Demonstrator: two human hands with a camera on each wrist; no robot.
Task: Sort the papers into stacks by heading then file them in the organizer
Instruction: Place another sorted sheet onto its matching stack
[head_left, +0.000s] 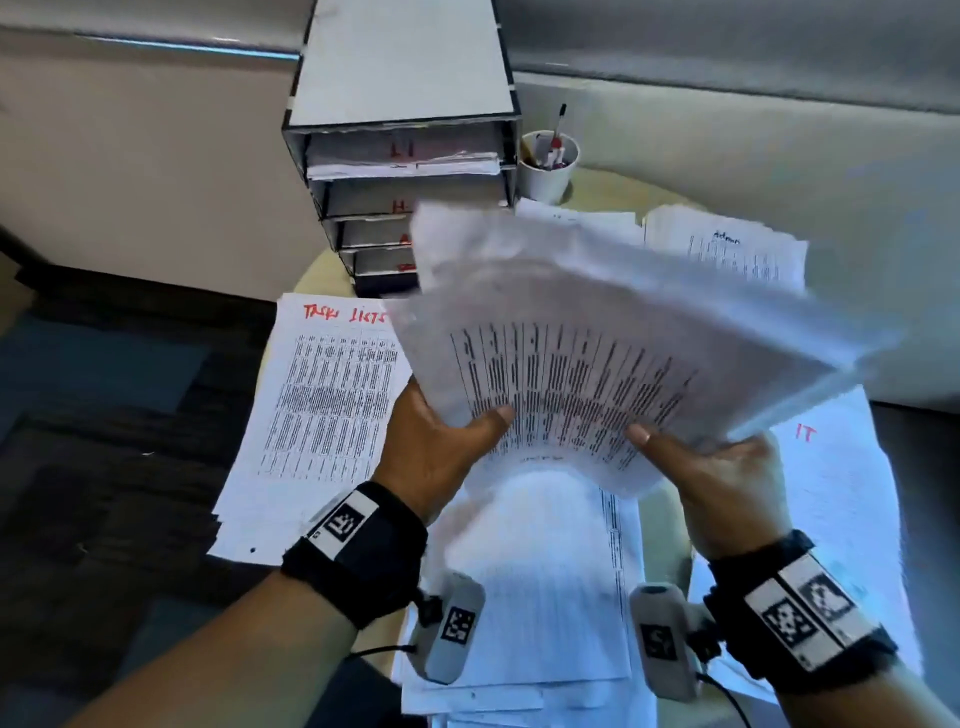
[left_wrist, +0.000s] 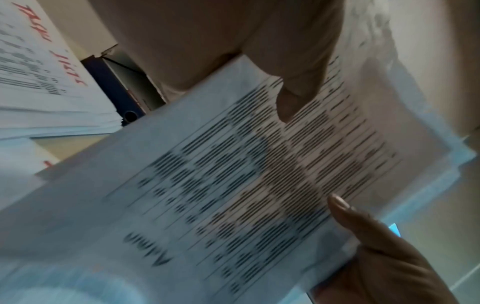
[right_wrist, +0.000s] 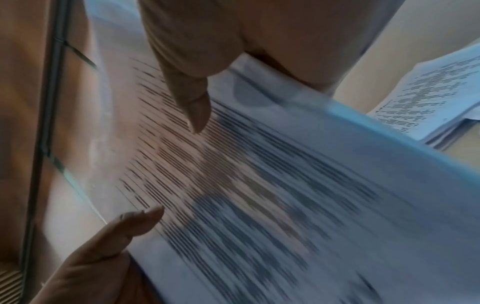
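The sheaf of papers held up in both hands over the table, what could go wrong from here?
1. The sheaf is fanned and held only at its near edge by the left hand and right hand; sheets could slip out and mix into the sorted stacks below.
2. The Task Lists stack overhangs the table edge; a bump might knock it to the floor.
3. The cup of pens stands beside the organizer; swinging the sheaf in could tip it.
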